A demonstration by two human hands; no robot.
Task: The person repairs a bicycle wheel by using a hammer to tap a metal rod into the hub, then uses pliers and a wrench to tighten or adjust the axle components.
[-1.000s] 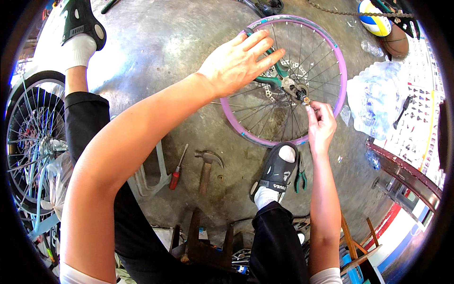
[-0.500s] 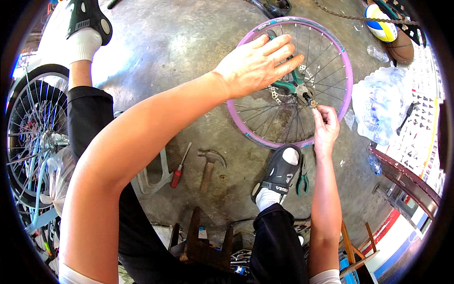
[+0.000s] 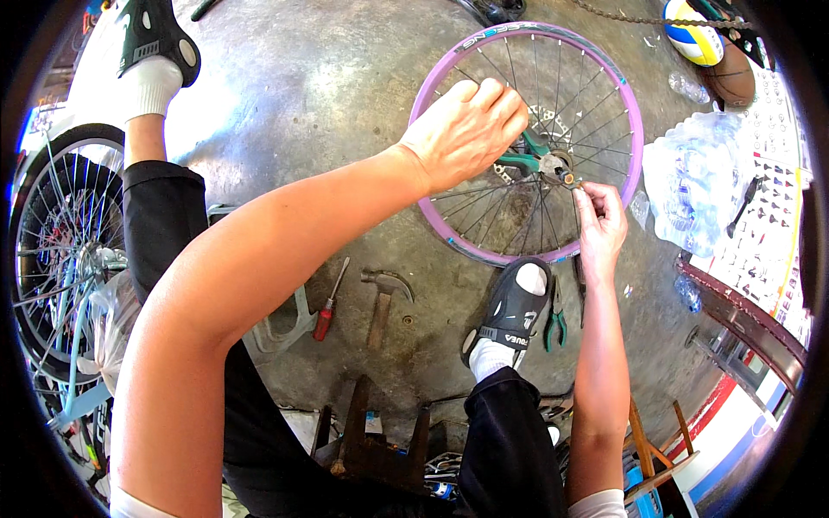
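Observation:
A bicycle wheel (image 3: 637,129) with a purple rim and dark spokes lies in front of me. Green-handled pliers (image 3: 519,161) have their jaws at the hub, around the axle. My left hand (image 3: 471,129) is closed around the pliers' handles, hiding much of them. A brass-coloured round end (image 3: 568,179) shows on the axle beside the jaws. Just right of it, my right hand (image 3: 602,216) has thumb and fingertips pinched together; what they hold, if anything, is too small to make out.
A claw hammer (image 3: 380,306), a red-handled screwdriver (image 3: 325,315) and second green-handled pliers (image 3: 556,324) lie on the concrete floor near my shoe (image 3: 515,311). Bagged plastic bottles (image 3: 701,181) and balls (image 3: 730,78) are at right. Another bicycle wheel (image 3: 65,250) stands left.
My left fingers have curled from spread out to wrapped around the pliers' handles. My right fingertips have moved slightly away from the axle end, toward the right.

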